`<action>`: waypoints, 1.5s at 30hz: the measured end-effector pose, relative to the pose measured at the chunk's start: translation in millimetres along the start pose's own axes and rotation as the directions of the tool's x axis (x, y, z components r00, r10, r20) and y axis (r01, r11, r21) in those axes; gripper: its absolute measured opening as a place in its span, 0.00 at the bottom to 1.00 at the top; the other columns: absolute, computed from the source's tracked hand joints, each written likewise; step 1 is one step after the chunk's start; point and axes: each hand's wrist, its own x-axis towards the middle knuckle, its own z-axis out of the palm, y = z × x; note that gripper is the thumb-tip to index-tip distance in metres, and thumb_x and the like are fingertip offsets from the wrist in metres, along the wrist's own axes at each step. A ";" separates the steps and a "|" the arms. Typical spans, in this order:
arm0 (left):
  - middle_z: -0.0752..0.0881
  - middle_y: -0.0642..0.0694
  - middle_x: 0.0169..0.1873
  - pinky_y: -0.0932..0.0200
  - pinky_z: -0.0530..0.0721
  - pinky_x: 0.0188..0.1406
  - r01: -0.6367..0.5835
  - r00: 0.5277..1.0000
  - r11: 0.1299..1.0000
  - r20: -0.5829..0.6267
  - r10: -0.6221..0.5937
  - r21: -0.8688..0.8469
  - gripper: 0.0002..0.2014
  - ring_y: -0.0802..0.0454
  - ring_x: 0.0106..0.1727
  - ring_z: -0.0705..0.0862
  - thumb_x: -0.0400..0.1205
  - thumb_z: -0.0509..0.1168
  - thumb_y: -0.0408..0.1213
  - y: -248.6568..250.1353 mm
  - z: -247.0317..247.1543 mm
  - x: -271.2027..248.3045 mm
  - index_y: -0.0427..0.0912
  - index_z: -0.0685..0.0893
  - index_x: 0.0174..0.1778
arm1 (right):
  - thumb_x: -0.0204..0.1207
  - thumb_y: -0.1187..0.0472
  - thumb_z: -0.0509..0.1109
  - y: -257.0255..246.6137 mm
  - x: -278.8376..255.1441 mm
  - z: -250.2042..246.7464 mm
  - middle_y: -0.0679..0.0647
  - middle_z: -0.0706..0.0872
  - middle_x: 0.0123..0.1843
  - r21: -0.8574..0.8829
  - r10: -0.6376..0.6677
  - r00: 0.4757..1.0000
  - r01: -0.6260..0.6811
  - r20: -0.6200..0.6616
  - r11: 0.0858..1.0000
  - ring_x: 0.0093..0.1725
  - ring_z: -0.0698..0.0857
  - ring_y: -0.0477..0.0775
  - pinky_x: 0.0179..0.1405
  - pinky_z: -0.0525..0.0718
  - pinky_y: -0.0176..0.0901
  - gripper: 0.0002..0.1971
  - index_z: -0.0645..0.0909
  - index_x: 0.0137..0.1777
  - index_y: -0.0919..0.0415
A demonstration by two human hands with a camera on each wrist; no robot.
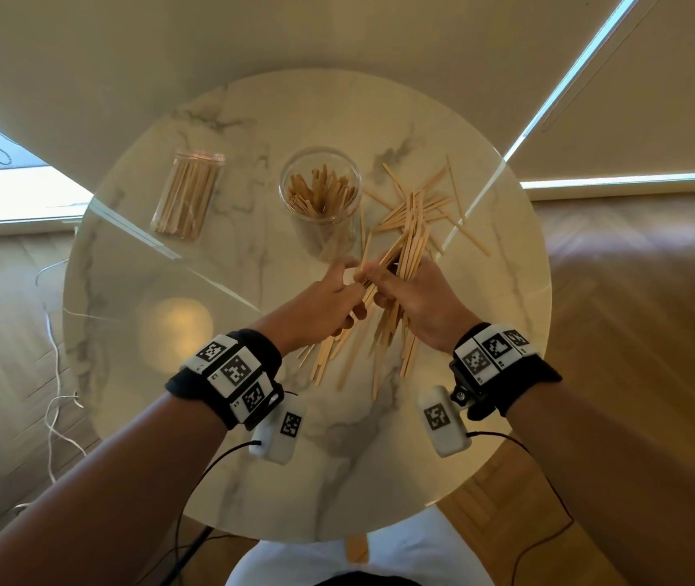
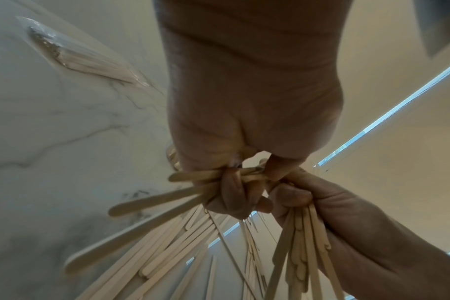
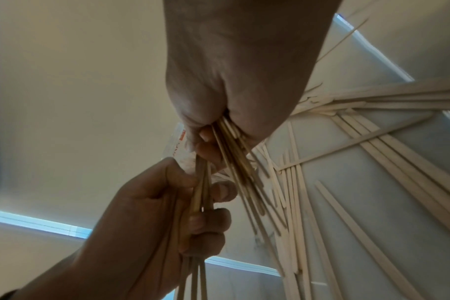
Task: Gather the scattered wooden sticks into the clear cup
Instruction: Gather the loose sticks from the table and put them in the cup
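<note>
from the head view, the left hand [image 1: 329,300] and right hand [image 1: 420,300] each grip a bunch of wooden sticks [image 1: 384,319] above the worktop [image 1: 253,99], just near of the clear cup [image 1: 321,196]. left wrist: fingers [image 2: 229,190] curl round sticks. right wrist: likewise, loose sticks [image 3: 373,162] lying beyond.

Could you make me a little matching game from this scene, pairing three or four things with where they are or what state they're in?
Things:
1. Clear round cup
2. Clear plastic packet of wooden sticks
3. Loose wooden sticks
4. Bundle of wooden sticks

States:
A. Gripped by both hands
B. Scattered on the marble table, right of the cup
C. Upright, partly filled with sticks
D. Lying flat, left of the cup

Pairs: 1-C, 2-D, 3-B, 4-A
</note>
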 end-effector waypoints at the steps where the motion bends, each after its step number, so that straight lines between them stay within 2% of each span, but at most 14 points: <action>1: 0.86 0.45 0.45 0.57 0.79 0.36 0.001 1.000 1.000 0.008 -0.001 -0.017 0.23 0.54 0.38 0.79 0.91 0.54 0.43 -0.7 -0.6 -0.5 0.54 0.59 0.83 | 0.82 0.59 0.77 -0.5 -0.2 -1.5 0.67 0.87 0.39 -0.029 -0.002 1.000 0.002 0.018 1.000 0.33 0.83 0.57 0.34 0.83 0.44 0.18 0.83 0.55 0.78; 2: 0.85 0.46 0.46 0.58 0.79 0.35 0.003 1.000 0.999 0.013 -0.003 -0.034 0.23 0.55 0.37 0.78 0.91 0.55 0.43 -1.1 -1.0 -0.7 0.53 0.60 0.82 | 0.81 0.59 0.78 -0.6 -0.2 -3.2 0.69 0.87 0.40 -0.048 0.000 1.000 0.001 0.030 0.999 0.34 0.83 0.60 0.34 0.83 0.44 0.17 0.84 0.55 0.77; 6: 0.84 0.46 0.45 0.61 0.77 0.32 0.005 1.000 0.994 0.015 -0.003 -0.114 0.20 0.56 0.35 0.76 0.91 0.55 0.45 0.1 -2.1 -2.3 0.51 0.64 0.80 | 0.79 0.59 0.79 -1.2 1.2 -6.9 0.63 0.86 0.39 -0.040 -0.005 0.999 0.007 0.053 0.999 0.35 0.83 0.59 0.34 0.83 0.43 0.20 0.82 0.57 0.78; 12: 0.84 0.48 0.44 0.63 0.77 0.31 -0.011 0.999 0.992 0.051 0.018 -0.123 0.20 0.59 0.33 0.76 0.91 0.56 0.45 0.2 -3.9 -1.5 0.51 0.65 0.80 | 0.79 0.66 0.79 2.2 5.3 -4.7 0.69 0.82 0.42 0.058 0.015 0.997 -0.019 0.077 0.998 0.38 0.82 0.65 0.34 0.83 0.47 0.19 0.76 0.56 0.81; 17: 0.86 0.47 0.43 0.61 0.77 0.34 -0.039 0.996 0.991 0.072 0.049 -0.129 0.19 0.57 0.36 0.78 0.89 0.58 0.38 -2.0 -0.3 -1.4 0.49 0.68 0.77 | 0.82 0.65 0.76 3.9 8.1 -2.5 0.69 0.80 0.38 0.086 -0.007 0.994 -0.003 0.111 0.996 0.30 0.79 0.63 0.32 0.84 0.55 0.20 0.73 0.55 0.83; 20: 0.90 0.47 0.45 0.62 0.79 0.36 -0.033 0.997 0.993 0.068 0.041 -0.117 0.20 0.57 0.36 0.81 0.88 0.60 0.36 -3.6 -0.1 -1.1 0.47 0.70 0.76 | 0.83 0.67 0.74 6.0 7.7 -3.4 0.65 0.78 0.36 0.107 -0.002 0.996 -0.007 0.087 0.994 0.29 0.77 0.60 0.29 0.84 0.53 0.18 0.72 0.55 0.83; 23: 0.93 0.45 0.46 0.64 0.80 0.32 -0.015 0.997 0.998 0.080 0.020 -0.058 0.14 0.60 0.33 0.83 0.88 0.60 0.36 -3.4 -2.5 -3.3 0.44 0.75 0.71 | 0.85 0.69 0.71 4.6 5.7 -6.0 0.65 0.76 0.39 0.141 0.008 0.998 -0.015 0.054 0.990 0.29 0.76 0.55 0.28 0.81 0.43 0.07 0.76 0.50 0.72; 26: 0.94 0.47 0.43 0.65 0.78 0.28 0.009 0.994 1.000 0.110 -0.012 0.028 0.11 0.58 0.29 0.82 0.90 0.60 0.41 -8.4 -4.0 -6.8 0.41 0.79 0.63 | 0.84 0.72 0.69 4.3 9.3 -9.9 0.64 0.76 0.39 0.242 0.029 1.000 -0.027 -0.004 0.970 0.31 0.77 0.52 0.28 0.78 0.38 0.06 0.76 0.46 0.66; 29: 0.87 0.50 0.36 0.61 0.77 0.33 0.009 0.997 0.989 0.074 -0.020 0.145 0.15 0.56 0.31 0.78 0.91 0.57 0.50 -17.0 -4.0 -9.0 0.44 0.83 0.59 | 0.84 0.73 0.68 3.9 13.7 -15.5 0.59 0.81 0.39 0.322 0.068 0.996 -0.044 -0.065 0.946 0.31 0.77 0.49 0.29 0.78 0.37 0.04 0.76 0.53 0.66; 32: 0.79 0.49 0.37 0.57 0.77 0.36 0.003 0.999 0.969 0.052 -0.017 0.246 0.17 0.53 0.33 0.76 0.92 0.53 0.49 -19.1 -3.1 -7.9 0.48 0.86 0.51 | 0.86 0.75 0.65 1.8 13.3 -10.8 0.57 0.80 0.37 0.415 0.137 0.989 -0.100 -0.060 0.904 0.27 0.75 0.45 0.27 0.77 0.37 0.08 0.74 0.48 0.63; 36: 0.83 0.49 0.38 0.53 0.81 0.42 0.022 0.998 0.947 0.049 -0.040 0.321 0.15 0.50 0.37 0.81 0.90 0.54 0.46 -15.6 1.2 -5.3 0.54 0.85 0.45 | 0.87 0.73 0.64 -1.4 13.0 1.0 0.58 0.77 0.37 0.505 0.200 0.976 -0.129 -0.087 0.853 0.24 0.72 0.43 0.22 0.73 0.35 0.10 0.74 0.44 0.63; 38: 0.85 0.48 0.43 0.51 0.83 0.46 0.019 0.998 0.931 0.041 -0.036 0.364 0.13 0.48 0.43 0.85 0.89 0.54 0.47 -15.9 2.9 -4.6 0.55 0.85 0.48 | 0.86 0.70 0.67 -1.0 14.6 3.3 0.56 0.76 0.36 0.489 0.225 0.967 -0.141 -0.117 0.861 0.23 0.71 0.43 0.21 0.71 0.34 0.10 0.76 0.42 0.63; 41: 0.85 0.45 0.47 0.50 0.83 0.49 0.017 0.999 0.906 0.029 -0.032 0.424 0.12 0.45 0.49 0.85 0.89 0.55 0.48 -15.2 6.5 -5.0 0.48 0.82 0.55 | 0.86 0.65 0.70 0.7 15.1 7.6 0.59 0.81 0.35 0.384 0.259 0.957 -0.193 -0.130 0.903 0.22 0.71 0.45 0.19 0.71 0.35 0.10 0.79 0.42 0.64; 45: 0.85 0.47 0.41 0.52 0.79 0.40 -0.002 0.999 0.912 0.037 -0.015 0.411 0.12 0.48 0.41 0.83 0.88 0.56 0.51 -18.3 9.0 -5.9 0.48 0.78 0.48 | 0.88 0.60 0.69 3.8 14.5 12.2 0.59 0.87 0.34 0.260 0.213 0.961 -0.163 -0.178 0.952 0.22 0.73 0.48 0.22 0.73 0.38 0.12 0.79 0.42 0.63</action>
